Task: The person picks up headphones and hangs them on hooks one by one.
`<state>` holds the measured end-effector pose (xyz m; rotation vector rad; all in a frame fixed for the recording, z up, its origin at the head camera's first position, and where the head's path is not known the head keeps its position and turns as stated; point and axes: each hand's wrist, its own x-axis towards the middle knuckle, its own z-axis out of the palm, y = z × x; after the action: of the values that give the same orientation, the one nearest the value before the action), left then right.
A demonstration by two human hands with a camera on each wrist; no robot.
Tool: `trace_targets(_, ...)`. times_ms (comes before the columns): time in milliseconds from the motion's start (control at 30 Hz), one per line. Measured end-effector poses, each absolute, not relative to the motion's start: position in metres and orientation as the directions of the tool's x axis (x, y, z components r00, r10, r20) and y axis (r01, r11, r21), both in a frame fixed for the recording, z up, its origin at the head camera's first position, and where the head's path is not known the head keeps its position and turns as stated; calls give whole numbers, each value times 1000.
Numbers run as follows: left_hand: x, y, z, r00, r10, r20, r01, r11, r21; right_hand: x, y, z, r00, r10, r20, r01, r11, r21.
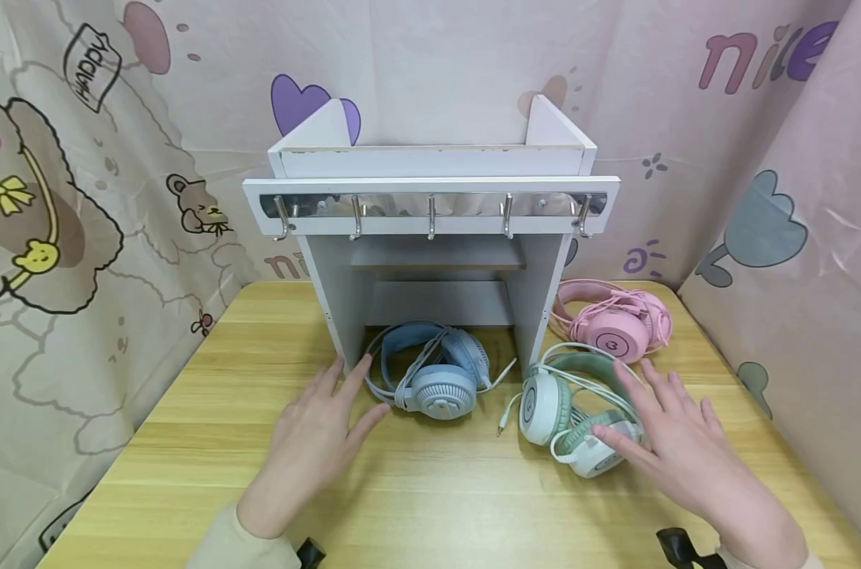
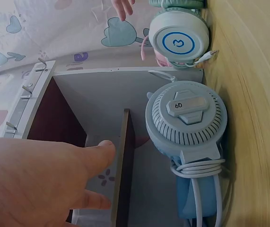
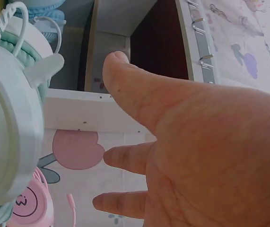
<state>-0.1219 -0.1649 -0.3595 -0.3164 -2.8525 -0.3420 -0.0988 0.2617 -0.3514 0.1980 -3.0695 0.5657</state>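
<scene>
My left hand [image 1: 323,442] is spread with straight fingers, just left of the blue headphones [image 1: 444,391]. Those lie at the foot of a white shelf [image 1: 430,162], their cable wound round the band. On the right, my right hand [image 1: 679,442] is spread over the near right side of the white and green headphones [image 1: 541,407]; whether it touches them I cannot tell. Behind these lie pink headphones [image 1: 618,332] with their cable bundled. In the right wrist view the palm [image 3: 210,142] faces the shelf side and holds nothing.
A row of several metal hooks [image 1: 432,217] runs along the shelf's front rail. The shelf stands at the back of a wooden table [image 1: 430,506]. Patterned cloth [image 1: 444,71] hangs behind and on both sides. A loose plug [image 1: 501,427] lies between the two nearer headphones.
</scene>
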Motion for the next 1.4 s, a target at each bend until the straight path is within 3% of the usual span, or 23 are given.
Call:
trace_targets(800,-131,-175,-361,-958,147,245,212,941,265,-113,272,-346,-968,-209,142,-243,924,-296)
trace_targets(1400,-162,-202,-349,-953,142,269,231,914,335,-124,270,-337,-964,-256,78,-267,907,-326)
